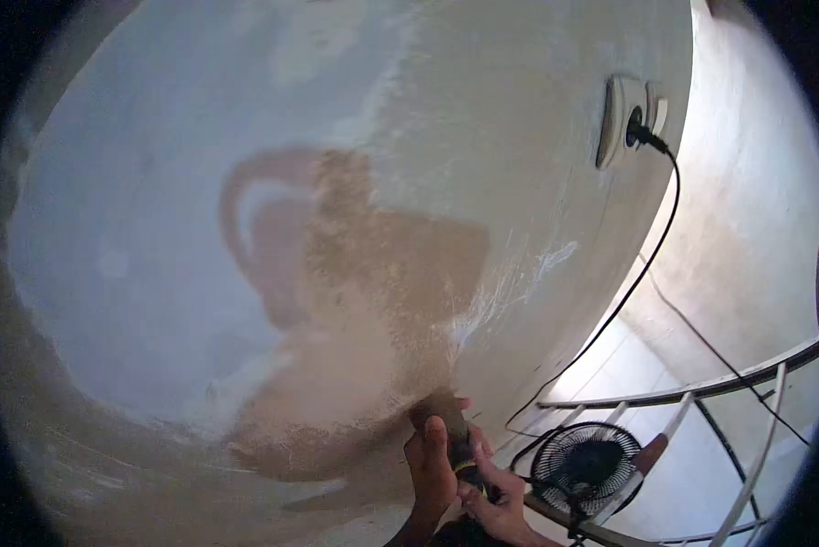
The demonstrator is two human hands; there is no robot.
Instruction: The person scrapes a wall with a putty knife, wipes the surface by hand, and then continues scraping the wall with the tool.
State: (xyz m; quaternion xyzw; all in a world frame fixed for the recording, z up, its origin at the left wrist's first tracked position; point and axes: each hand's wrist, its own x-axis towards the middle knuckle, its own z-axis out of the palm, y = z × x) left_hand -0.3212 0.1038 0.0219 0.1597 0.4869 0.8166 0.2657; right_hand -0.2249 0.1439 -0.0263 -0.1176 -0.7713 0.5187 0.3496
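Note:
At the bottom centre, my left hand (432, 460) is wrapped around a dark-handled tool (462, 448) with a thin yellow band. My right hand (496, 497) closes on the same tool lower down, near the band. The tool's brownish upper end lies close to the wall (537, 201); I cannot tell what kind of tool it is. Above my hands the wall carries a large pale patch (154, 210), with a rough brown area (382, 246) and whitish scratches beside it. Shadows fall across the patch.
At right, a black plug (645, 134) sits in a wall socket (617, 118), its cord (642, 273) hanging down. Below are a round fan (596, 460) and a curved metal railing (692, 398). A brown-ended object (649, 453) rests beside the fan.

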